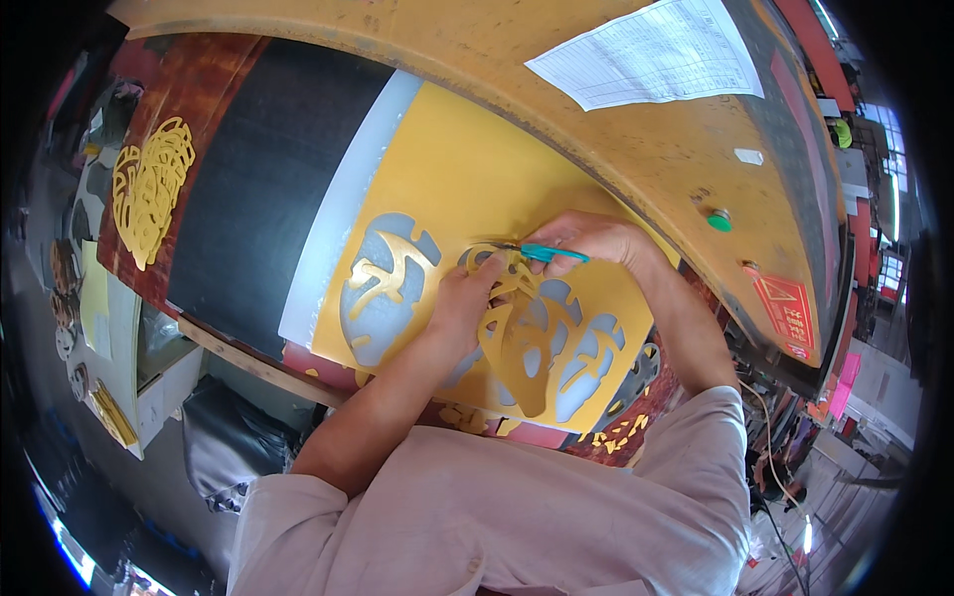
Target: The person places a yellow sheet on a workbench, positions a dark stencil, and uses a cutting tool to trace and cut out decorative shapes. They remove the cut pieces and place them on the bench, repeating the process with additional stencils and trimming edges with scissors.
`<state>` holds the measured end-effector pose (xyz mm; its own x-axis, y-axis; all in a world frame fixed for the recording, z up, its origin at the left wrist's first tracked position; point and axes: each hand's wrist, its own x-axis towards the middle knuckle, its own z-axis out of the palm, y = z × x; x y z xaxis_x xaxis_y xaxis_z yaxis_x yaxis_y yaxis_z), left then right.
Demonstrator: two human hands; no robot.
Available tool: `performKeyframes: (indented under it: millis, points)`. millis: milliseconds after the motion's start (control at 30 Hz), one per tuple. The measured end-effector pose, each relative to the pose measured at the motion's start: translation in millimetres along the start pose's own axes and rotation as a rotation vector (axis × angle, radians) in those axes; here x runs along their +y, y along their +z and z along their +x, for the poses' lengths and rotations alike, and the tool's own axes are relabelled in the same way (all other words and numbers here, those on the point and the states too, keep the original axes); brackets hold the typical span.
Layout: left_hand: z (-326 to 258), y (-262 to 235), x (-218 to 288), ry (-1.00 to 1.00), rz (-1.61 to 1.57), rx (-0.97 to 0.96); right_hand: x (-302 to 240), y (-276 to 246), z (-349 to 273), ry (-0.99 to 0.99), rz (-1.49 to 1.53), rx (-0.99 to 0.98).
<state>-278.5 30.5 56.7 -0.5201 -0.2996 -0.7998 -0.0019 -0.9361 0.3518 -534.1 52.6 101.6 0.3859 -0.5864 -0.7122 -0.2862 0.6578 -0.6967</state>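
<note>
Far left, at the left edge of the bench: stack of finished gold leaf cut-outs (149, 194) lying on a red-brown board (214, 79), well apart from both hands. Next right, black mat (263, 189), then a white strip (343, 209) under the left edge of the gold sheet (467, 169).

Gold sheet carrying two leaf-shaped windows: left window (383, 288) already emptied apart from a few gold slivers inside. Left hand (462, 303) closed on the lifted gold leaf cut-out (517, 343), pinching its upper lobes just above the second window. Right hand (591, 240) closed around a teal-handled tool (547, 253), tip touching the top of the same cut-out; hands near each other, not touching.

Risks, as judgement:
- thin ribs of the cut-out likely to tear or crease if pulled while a rib clings to the sheet;
- tool tip near left fingertips, slip could nick them;
- sheet probably shifts if lifted with the leaf, nothing visibly pinning it.

Room: sheet's near edge overhangs the bench's front edge, gold scraps (621, 432) just beside it, little room toward the body. Right side closed in by the raised yellow-brown table top (636, 149) with a paper form (656, 50) and a green knob (718, 220). Open room mostly leftward over the black mat.
</note>
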Motion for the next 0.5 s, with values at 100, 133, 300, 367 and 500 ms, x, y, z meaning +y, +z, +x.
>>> performKeyframes:
  millis: [100, 133, 300, 367, 500]
  points:
    - [6.5, 2.4, 1.5, -0.001, -0.014, 0.003, -0.7, 4.2, -2.4, -0.002, 0.002, 0.046]
    - [8.5, 1.6, 1.1, 0.022, 0.000, 0.029, -0.8, 4.5, -2.9, 0.008, 0.008, 0.030]
    - [5.9, -11.0, -4.6, 0.074, 0.152, -0.012, 1.8, -3.2, -1.1, 0.109, -0.056, -0.014]
    - [3.0, -15.9, -4.0, 0.061, 0.194, -0.024, 4.5, -6.6, 2.7, 0.131, -0.034, -0.060]
    - [-0.4, -19.7, -0.9, 0.043, 0.240, -0.051, 11.7, -7.2, 10.8, 0.061, 0.052, -0.097]
